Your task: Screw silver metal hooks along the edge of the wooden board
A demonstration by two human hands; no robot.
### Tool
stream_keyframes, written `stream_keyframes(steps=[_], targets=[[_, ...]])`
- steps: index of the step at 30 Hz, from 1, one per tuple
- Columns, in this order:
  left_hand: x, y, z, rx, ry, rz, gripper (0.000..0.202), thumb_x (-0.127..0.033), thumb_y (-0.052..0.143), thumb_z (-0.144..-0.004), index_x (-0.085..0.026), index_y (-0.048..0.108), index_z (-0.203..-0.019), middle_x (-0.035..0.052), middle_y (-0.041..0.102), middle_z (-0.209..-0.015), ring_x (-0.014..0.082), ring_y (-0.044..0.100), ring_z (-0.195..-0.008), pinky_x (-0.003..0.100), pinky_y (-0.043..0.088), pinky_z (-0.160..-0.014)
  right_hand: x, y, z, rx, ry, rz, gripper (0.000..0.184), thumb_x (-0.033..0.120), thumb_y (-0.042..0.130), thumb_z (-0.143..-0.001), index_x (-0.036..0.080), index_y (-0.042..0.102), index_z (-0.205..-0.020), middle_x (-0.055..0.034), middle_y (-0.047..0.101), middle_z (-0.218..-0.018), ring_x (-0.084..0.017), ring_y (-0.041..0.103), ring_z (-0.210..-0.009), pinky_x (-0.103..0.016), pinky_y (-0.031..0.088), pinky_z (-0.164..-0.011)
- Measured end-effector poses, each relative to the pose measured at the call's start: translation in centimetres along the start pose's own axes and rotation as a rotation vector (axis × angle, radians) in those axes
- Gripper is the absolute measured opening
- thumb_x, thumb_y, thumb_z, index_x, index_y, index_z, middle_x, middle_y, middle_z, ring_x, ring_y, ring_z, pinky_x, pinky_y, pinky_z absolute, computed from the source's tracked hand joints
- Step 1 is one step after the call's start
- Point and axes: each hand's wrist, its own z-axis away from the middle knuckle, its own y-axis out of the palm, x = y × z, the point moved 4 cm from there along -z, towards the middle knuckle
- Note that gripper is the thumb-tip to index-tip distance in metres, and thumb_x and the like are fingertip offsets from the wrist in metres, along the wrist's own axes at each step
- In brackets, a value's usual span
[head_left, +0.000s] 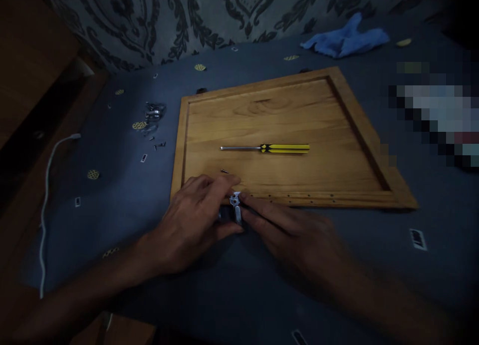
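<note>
A metal cabinet hinge (235, 199) is held at the near edge of a framed wooden panel (262, 115). My left hand (187, 215) is closed around it from the left, thumb below and fingers on top. From the right, my right hand (292, 230) pinches the same hinge with its fingertips. A screw (224, 171) lies on the panel just above my left fingers. Farther in, a screwdriver (284, 148) with a yellow and black handle lies across the panel. Small holes dot the near rail to the right of the hinge.
Loose metal hardware (154, 113) and several small screws (160, 145) lie on the dark blue patterned cloth (112, 210) left of the panel. A blue rag (346, 39) is at the back right. A white cable (45, 210) runs down the left side. A pixelated patch covers the far right.
</note>
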Motion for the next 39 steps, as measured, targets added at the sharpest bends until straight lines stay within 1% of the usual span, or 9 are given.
stream_keyframes(steps=[4,7,11,17,24,28,32,36,39], targets=[[0.03,0.04,0.04,-0.005,-0.013,-0.007,0.069,-0.031,0.088,-0.085,-0.024,0.047,-0.14,0.0078,0.073,-0.12,0.0285,0.069,-0.111,0.042,0.058,-0.092,0.05,0.04,0.08,-0.004,-0.008,0.016,0.045,0.006,0.042,-0.102,0.023,0.067,-0.135,-0.0053,0.067,-0.146,-0.02,0.076,-0.111,-0.032,0.066,-0.089],[0.05,0.09,0.11,-0.012,-0.026,-0.022,0.07,-0.031,0.089,-0.084,-0.026,0.047,-0.139,0.0073,0.072,-0.119,0.0291,0.069,-0.11,0.043,0.059,-0.091,0.04,0.19,0.32,-0.004,-0.027,0.013,0.044,0.007,0.044,-0.102,0.02,0.064,-0.14,-0.0074,0.064,-0.15,-0.02,0.074,-0.115,-0.031,0.065,-0.092],[0.05,0.12,0.14,0.001,-0.043,-0.03,0.072,-0.031,0.089,-0.083,-0.025,0.046,-0.14,0.0072,0.071,-0.122,0.0287,0.068,-0.113,0.043,0.059,-0.093,-0.18,0.4,0.42,0.011,-0.014,-0.002,0.047,0.008,0.043,-0.103,0.023,0.059,-0.144,-0.0044,0.061,-0.154,-0.02,0.073,-0.119,-0.032,0.064,-0.095],[-0.05,0.02,-0.02,0.011,-0.006,0.019,0.066,-0.028,0.085,-0.087,-0.025,0.045,-0.14,0.0066,0.072,-0.122,0.0264,0.069,-0.113,0.041,0.059,-0.095,-0.08,0.2,0.34,-0.019,-0.025,-0.006,0.044,0.006,0.045,-0.101,0.02,0.064,-0.139,-0.0062,0.064,-0.149,-0.02,0.075,-0.114,-0.032,0.066,-0.092],[0.04,0.04,0.06,0.005,-0.023,0.037,0.066,-0.026,0.082,-0.089,-0.028,0.044,-0.143,0.008,0.071,-0.127,0.0275,0.07,-0.118,0.045,0.058,-0.099,-0.21,0.37,0.6,0.009,0.005,-0.028,0.05,0.009,0.044,-0.102,0.027,0.06,-0.146,-0.0038,0.062,-0.152,-0.021,0.074,-0.116,-0.034,0.067,-0.09],[0.09,0.06,0.13,-0.01,-0.044,0.056,0.074,-0.025,0.085,-0.085,-0.029,0.042,-0.145,0.008,0.071,-0.127,0.0288,0.07,-0.12,0.048,0.058,-0.102,-0.17,0.28,0.46,0.004,0.006,-0.041,0.051,0.005,0.048,-0.099,0.024,0.062,-0.144,-0.0057,0.063,-0.151,-0.023,0.074,-0.116,-0.034,0.067,-0.091],[0.21,0.12,0.1,-0.01,-0.06,0.086,0.079,-0.022,0.086,-0.081,-0.027,0.04,-0.146,0.0082,0.072,-0.126,0.0286,0.07,-0.119,0.048,0.057,-0.104,-0.12,0.32,0.53,0.014,-0.009,-0.045,0.049,0.006,0.048,-0.1,0.021,0.06,-0.146,-0.0062,0.06,-0.154,-0.023,0.073,-0.119,-0.035,0.066,-0.096],[0.28,0.15,0.04,-0.008,-0.08,0.098,0.08,-0.02,0.085,-0.08,-0.029,0.039,-0.146,0.0078,0.072,-0.127,0.0294,0.07,-0.12,0.05,0.057,-0.104,-0.26,0.48,0.69,0.01,-0.002,-0.051,0.053,0.007,0.046,-0.1,0.026,0.059,-0.148,-0.0045,0.059,-0.154,-0.024,0.072,-0.123,-0.038,0.066,-0.097],[0.33,0.2,0.03,0.001,-0.096,0.117,0.081,-0.02,0.084,-0.081,-0.029,0.038,-0.147,0.0082,0.072,-0.127,0.0299,0.069,-0.121,0.05,0.057,-0.105,-0.22,0.36,0.64,-0.023,-0.017,-0.062,0.054,0.006,0.048,-0.098,0.023,0.058,-0.149,-0.0065,0.06,-0.153,-0.023,0.071,-0.124,-0.036,0.065,-0.097]])
